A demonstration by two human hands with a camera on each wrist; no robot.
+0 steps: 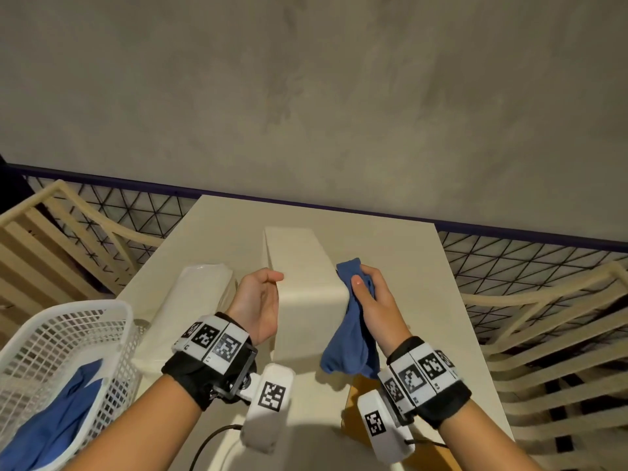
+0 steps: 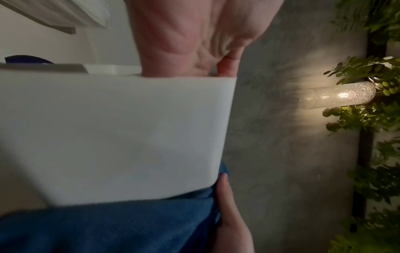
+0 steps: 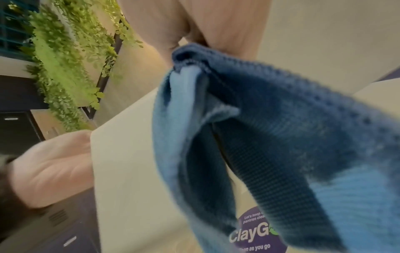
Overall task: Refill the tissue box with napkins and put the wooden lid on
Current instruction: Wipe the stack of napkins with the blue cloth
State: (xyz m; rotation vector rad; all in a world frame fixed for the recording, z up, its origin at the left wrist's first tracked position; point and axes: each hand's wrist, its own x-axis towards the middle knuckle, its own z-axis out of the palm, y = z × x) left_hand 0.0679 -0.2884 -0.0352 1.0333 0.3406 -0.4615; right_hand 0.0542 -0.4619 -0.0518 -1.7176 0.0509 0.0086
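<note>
The white tissue box (image 1: pixel 306 266) is lifted off the table (image 1: pixel 390 253), with its closed face toward me. My left hand (image 1: pixel 272 283) grips its left side, thumb on top, fingers hidden behind the box (image 2: pixel 119 133). My right hand (image 1: pixel 365 287) holds a blue cloth (image 1: pixel 350 345) bunched against the box's right side; the cloth hangs down below the hand (image 3: pixel 281 137). A wrapped pack of white napkins (image 1: pixel 200 287) lies left of the box. A brown wooden piece (image 1: pixel 356 392), likely the lid, shows partly under my right wrist.
A white mesh basket (image 1: pixel 85 305) holding another blue cloth (image 1: pixel 68 402) stands at the table's front left. Slatted chairs flank the table at left (image 1: pixel 51 239) and right (image 1: pixel 560 334). A purple sticker (image 3: pixel 255 234) is on the tabletop.
</note>
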